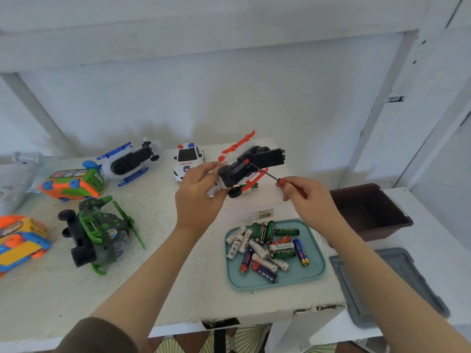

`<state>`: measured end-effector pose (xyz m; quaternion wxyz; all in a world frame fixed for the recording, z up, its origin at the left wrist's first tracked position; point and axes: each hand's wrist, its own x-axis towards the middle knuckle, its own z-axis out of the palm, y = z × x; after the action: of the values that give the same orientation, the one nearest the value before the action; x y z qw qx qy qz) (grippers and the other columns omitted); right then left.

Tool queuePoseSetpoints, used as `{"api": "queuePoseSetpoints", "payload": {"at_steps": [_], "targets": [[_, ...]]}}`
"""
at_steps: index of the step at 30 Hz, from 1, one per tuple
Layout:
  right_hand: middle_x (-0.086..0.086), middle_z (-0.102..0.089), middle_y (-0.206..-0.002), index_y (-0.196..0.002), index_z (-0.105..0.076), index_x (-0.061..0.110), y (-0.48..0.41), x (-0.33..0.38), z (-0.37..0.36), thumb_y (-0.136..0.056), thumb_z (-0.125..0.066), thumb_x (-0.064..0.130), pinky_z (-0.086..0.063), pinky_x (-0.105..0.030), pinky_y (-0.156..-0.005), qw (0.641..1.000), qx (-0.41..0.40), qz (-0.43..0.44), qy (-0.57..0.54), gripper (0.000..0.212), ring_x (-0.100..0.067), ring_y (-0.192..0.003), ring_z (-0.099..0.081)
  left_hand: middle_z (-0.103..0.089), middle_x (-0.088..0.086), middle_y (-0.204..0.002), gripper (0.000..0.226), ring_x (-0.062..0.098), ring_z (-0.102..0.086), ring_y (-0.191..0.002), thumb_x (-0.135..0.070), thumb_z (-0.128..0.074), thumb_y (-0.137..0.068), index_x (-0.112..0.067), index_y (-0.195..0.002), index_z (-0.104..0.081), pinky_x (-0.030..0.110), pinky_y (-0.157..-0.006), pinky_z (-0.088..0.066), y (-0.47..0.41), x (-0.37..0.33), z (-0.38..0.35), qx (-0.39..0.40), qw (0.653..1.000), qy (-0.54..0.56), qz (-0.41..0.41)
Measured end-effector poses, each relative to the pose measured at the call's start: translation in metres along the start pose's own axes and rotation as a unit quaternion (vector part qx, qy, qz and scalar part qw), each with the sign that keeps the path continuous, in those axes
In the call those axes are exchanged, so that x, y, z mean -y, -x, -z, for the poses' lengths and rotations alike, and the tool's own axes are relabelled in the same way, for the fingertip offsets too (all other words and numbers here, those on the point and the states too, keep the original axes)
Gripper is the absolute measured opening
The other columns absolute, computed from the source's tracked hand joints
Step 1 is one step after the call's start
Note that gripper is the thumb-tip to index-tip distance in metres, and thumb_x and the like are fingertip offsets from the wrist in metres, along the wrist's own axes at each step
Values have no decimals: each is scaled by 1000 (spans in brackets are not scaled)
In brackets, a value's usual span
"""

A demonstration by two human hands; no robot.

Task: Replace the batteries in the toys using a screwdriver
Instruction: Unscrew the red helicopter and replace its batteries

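Observation:
My left hand (197, 193) grips a red-and-white toy helicopter (251, 164) turned underside up, above the table's far middle. Its black battery compartment is open and a battery shows inside. My right hand (305, 200) pinches a small red-handled screwdriver (270, 174), whose tip points into the compartment. A teal tray (316, 270) near the front right holds several loose AA batteries (265, 247).
A police car (188, 160), a blue-and-white helicopter (130, 161), a green helicopter (98, 231), a green-orange bus (72, 183) and a yellow-orange toy (20, 240) lie on the white table (163, 289). A brown bin (369, 212) and a grey lid (390, 284) sit on the right.

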<state>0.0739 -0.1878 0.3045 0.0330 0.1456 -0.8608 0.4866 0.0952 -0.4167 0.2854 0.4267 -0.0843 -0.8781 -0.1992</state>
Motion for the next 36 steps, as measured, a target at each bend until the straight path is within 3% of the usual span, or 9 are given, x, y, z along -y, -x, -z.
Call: {"api": "queuePoseSetpoints", "payload": {"at_steps": [7,11,15,22,26,28,32,34,36], "targets": [[8,-68,-84,-100,-68,26,2,-7,15,-98,-49,19,-36,0,-64,997,38,-19,59,20,-3,-78,-56,-71,9,-104,32,30,-65,-92,-14,-73,-75,-6,-106,-74,33,-74,-52,1,6,3,5,1000,-15,6],[16,-64,-85,-115,-67,27,7,3,25,-98,-51,29,-34,-12,-62,988,56,-26,144,24,1,-75,-54,-72,9,-105,34,30,-65,-96,-1,-79,-72,-6,-106,-74,33,-80,-52,1,10,2,17,998,-45,-31],[12,-69,-96,-105,-72,29,10,15,26,-95,-52,32,-33,-8,-63,978,14,-21,206,23,-7,-83,-54,-72,8,-103,38,27,-64,-96,6,-78,-70,-7,-106,-75,31,-79,-52,2,11,1,16,995,-58,-74],[7,-66,-74,-79,-70,24,13,35,28,-88,-51,34,-41,-19,-59,952,-30,-6,306,24,-13,-70,-57,-72,11,-103,34,33,-64,-98,5,-77,-73,-4,-106,-74,39,-81,-54,3,10,0,9,995,-61,-82],[4,-64,-68,-76,-68,21,15,44,30,-87,-52,34,-36,-17,-56,936,-55,6,347,23,-15,-66,-56,-72,11,-102,22,29,-63,-99,-10,-67,-84,-6,-104,-75,42,-107,-34,3,16,1,-16,990,-84,-109],[5,-64,-70,-77,-68,21,13,45,28,-87,-52,32,-36,-17,-56,941,-59,7,333,22,-15,-67,-56,-72,11,-103,23,30,-65,-99,-12,-64,-85,-6,-105,-74,45,-110,-28,2,18,0,-10,989,-92,-115],[6,-66,-77,-86,-68,22,10,39,18,-92,-51,29,-38,-19,-56,966,-55,2,252,19,-12,-70,-57,-71,11,-100,28,26,-61,-96,-4,-78,-77,-4,-104,-74,52,-95,-49,1,18,-2,-8,996,-24,-80],[5,-66,-76,-88,-68,21,8,33,12,-94,-50,28,-40,-22,-56,970,-65,15,233,20,-13,-69,-58,-70,11,-102,27,23,-57,-97,-12,-72,-81,-5,-106,-73,56,-82,-53,1,17,-2,-2,998,12,-59],[4,-66,-75,-87,-68,19,7,28,7,-95,-50,28,-43,-26,-58,973,-73,25,218,22,-15,-70,-58,-69,10,-103,29,21,-56,-99,-18,-65,-83,-5,-108,-73,59,-82,-52,1,16,-3,6,999,27,-45]]}}
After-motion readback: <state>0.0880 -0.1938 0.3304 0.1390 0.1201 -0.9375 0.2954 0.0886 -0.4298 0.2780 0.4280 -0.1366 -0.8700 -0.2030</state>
